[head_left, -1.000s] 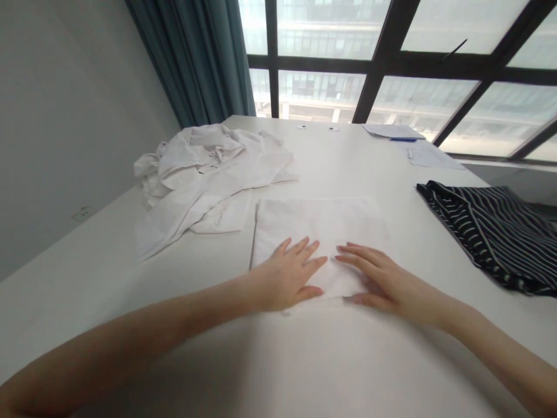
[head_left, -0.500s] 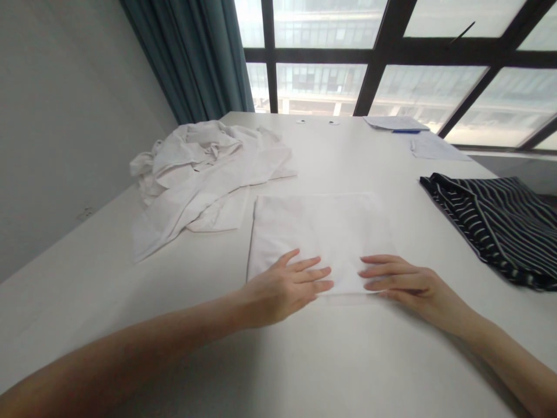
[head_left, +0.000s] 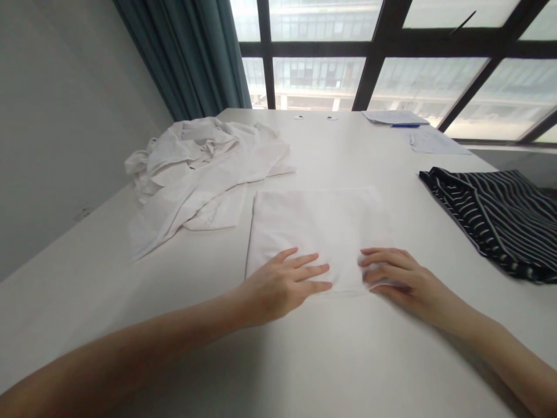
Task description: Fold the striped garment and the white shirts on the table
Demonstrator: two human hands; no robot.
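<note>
A folded white cloth [head_left: 317,220] lies flat on the white table, a neat rectangle in front of me. My left hand [head_left: 282,287] rests on its near left part, palm down, with the fingers stretched and spread. At the near right corner, my right hand [head_left: 395,276] has its fingers curled over the cloth, the thumb low by the near edge. Those right fingertips are slightly blurred. A thin strip of a lower layer shows along the near edge between the hands.
A crumpled heap of white cloth [head_left: 204,162] spreads at the back left of the table [head_left: 331,360]. Black-and-white striped fabric [head_left: 500,220] lies at the right edge. Papers [head_left: 395,118] with a blue pen [head_left: 405,126] are at the far right, before the window.
My right hand's fingers have bent inward at the cloth's near right corner, and the strip along the near edge shows less. The left hand stays nearly in place.
</note>
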